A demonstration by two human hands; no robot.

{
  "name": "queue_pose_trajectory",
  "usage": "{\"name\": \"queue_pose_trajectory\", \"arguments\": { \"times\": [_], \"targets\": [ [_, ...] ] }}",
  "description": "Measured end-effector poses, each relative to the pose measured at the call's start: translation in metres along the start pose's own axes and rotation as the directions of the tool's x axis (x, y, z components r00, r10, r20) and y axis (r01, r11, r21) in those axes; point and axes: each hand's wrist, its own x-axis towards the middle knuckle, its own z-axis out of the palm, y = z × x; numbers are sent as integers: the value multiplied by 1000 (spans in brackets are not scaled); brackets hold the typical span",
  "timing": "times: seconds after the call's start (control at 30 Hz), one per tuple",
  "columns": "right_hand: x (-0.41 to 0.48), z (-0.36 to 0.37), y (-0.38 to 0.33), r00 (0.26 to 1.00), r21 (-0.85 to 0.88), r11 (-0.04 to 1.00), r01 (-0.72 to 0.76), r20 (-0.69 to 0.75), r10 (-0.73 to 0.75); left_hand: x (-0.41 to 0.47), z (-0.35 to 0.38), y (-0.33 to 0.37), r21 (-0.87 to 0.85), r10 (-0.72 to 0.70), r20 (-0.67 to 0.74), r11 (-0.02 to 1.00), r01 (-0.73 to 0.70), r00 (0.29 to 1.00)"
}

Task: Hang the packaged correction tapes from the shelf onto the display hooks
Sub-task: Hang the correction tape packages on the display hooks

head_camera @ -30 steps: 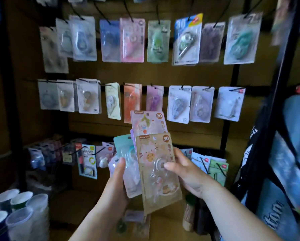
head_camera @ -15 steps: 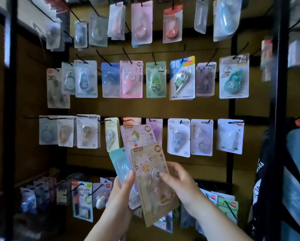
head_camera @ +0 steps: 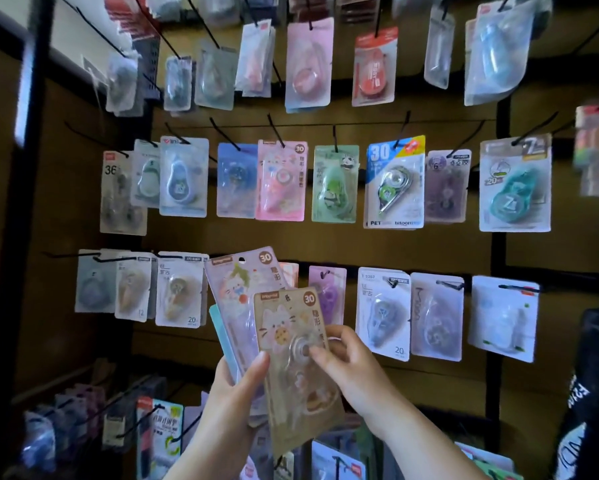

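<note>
A: Head camera looks straight at the rack. What are you holding?

Me: A fan of three packaged correction tapes. My left hand point(head_camera: 235, 396) grips the fan low down, with the thumb across the fronts and the fingers behind. My right hand point(head_camera: 353, 372) pinches the tan packet point(head_camera: 279, 329), the front one with a cat and a cookie on it. My thumb is on its clear blister and my fingers are curled behind its right edge.

A: And the other two?

Me: The pink packet point(head_camera: 242, 289) stands tallest behind the tan one, tilted left, with its hang hole point(head_camera: 241, 260) free at the top. The teal packet point(head_camera: 218, 327) shows only as a strip at the fan's left edge.

A: Where is the fan against the display?

Me: In front of the lower full row. It sits between the pack marked 20 point(head_camera: 180, 289) on the left and the purple pack point(head_camera: 329, 296) on the right, which it partly covers. All three packets are in my hands, off the hooks.

A: What hangs above?

Me: Every one of the display hooks point(head_camera: 335, 136) I can see in the middle row carries something. There is a pink hanging pack point(head_camera: 280, 181), a green pack point(head_camera: 334, 185), a blue-and-yellow pack point(head_camera: 395, 181) printed 30, and a turquoise pack point(head_camera: 514, 188) at the far right. Another row hangs higher, but it is blurred. More packs hang below my wrists, too dim to read.

A: And the frame?

Me: A black post point(head_camera: 498, 244) on the right, and a brown board point(head_camera: 256, 233) behind everything.
</note>
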Motion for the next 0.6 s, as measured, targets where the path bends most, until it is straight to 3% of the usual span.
{"name": "queue_pose_trajectory", "arguments": {
  "times": [0.2, 0.43, 0.6],
  "targets": [
    [11, -3, 2, 999, -66, 997, -32, 19, 34, 6, -3, 0, -83, 20, 22, 996, -18, 1000],
    [17, 2, 21, 991, -102, 986, -132, -23, 130, 4, -18, -6, -116, -46, -155, 993, 29, 987],
    [25, 1, -5, 998, -34, 999, -31, -58, 29, 11, -33, 5, -67, 24, -212, 997, -39, 977]
  ]
}}
